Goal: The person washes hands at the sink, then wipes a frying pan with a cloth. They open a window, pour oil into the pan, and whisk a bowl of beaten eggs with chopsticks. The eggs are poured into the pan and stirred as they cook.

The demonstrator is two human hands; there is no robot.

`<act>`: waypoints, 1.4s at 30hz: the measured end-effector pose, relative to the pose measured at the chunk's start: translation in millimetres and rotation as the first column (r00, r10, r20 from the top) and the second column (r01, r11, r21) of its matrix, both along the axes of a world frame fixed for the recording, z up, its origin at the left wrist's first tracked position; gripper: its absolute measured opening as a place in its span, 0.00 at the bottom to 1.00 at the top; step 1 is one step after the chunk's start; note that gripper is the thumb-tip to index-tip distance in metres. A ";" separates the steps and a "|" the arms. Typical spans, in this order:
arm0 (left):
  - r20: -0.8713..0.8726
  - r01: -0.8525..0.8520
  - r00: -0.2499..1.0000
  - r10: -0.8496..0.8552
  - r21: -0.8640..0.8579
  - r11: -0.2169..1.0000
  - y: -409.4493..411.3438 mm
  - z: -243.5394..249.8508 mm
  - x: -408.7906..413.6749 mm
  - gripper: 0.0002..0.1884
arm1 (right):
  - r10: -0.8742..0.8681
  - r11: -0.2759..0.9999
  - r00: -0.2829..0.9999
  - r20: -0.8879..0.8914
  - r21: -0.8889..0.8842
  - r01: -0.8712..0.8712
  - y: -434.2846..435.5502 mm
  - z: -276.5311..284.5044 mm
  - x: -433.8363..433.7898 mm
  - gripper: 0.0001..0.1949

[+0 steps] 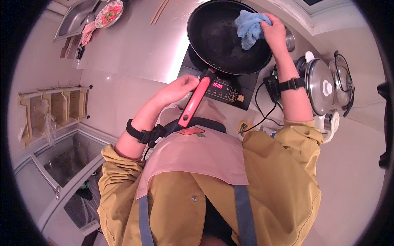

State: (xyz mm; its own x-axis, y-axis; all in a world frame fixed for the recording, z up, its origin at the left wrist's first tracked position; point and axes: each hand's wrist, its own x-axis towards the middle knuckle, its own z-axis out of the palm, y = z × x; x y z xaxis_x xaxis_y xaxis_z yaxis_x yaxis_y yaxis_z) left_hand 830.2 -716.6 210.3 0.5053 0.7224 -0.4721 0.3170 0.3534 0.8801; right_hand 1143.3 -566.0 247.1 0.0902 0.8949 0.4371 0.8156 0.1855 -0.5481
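My right hand [275, 33] pinches a blue towelling cloth [251, 29] at the right side of a black frying pan [218, 37], inside its rim. The pan stands tilted to the view on a black induction cooker [237, 89] with a lit red display. Its red handle [195, 101] points back towards my body. Beside the handle's upper end is my left hand [181, 87], fingers curled, with the fingertips against or just behind it; whether they grip it is hidden. The pan's inside is dark with a few faint smears.
A patterned plate of cut red and green food [109, 13] stands by the steel sink [72, 23]. Wooden chopsticks [159, 11] lie on the steel worktop [135, 40]. At right are a lidded steel pot [320, 87] and a glass lid [341, 83]. A black cable [258, 123] hangs from my right wrist.
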 end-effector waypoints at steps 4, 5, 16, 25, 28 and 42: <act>0.178 0.104 0.982 -0.058 -0.259 0.960 -7.3 2.1 23.3 0.29 | 0.105 0.885 0.984 0.146 -0.464 -0.025 37.6 -68.2 17.4 0.27; 0.159 0.096 0.986 -0.053 -0.279 0.955 -9.2 4.9 23.8 0.29 | 0.266 0.858 0.936 0.232 -0.500 -0.119 40.9 -81.1 15.9 0.31; 0.066 0.019 0.998 0.003 -0.327 0.945 -9.2 23.1 34.0 0.29 | 0.764 0.539 0.615 0.196 -0.718 -0.440 14.2 -100.7 -77.8 0.27; 0.003 0.053 0.999 -0.055 -0.253 0.966 -12.6 22.3 43.4 0.27 | 0.766 0.284 0.536 0.356 -0.934 0.215 7.5 -39.7 -28.5 0.22; 0.023 0.064 0.998 -0.060 -0.258 0.964 -13.4 19.7 46.0 0.22 | 0.588 0.434 0.653 0.477 -0.868 0.242 38.2 -36.4 -32.5 0.21; 0.003 -0.050 0.999 0.053 -0.257 0.965 -14.8 21.0 35.4 0.16 | 0.669 -0.021 0.703 -0.242 -0.951 -0.308 -10.4 -40.0 -82.0 0.31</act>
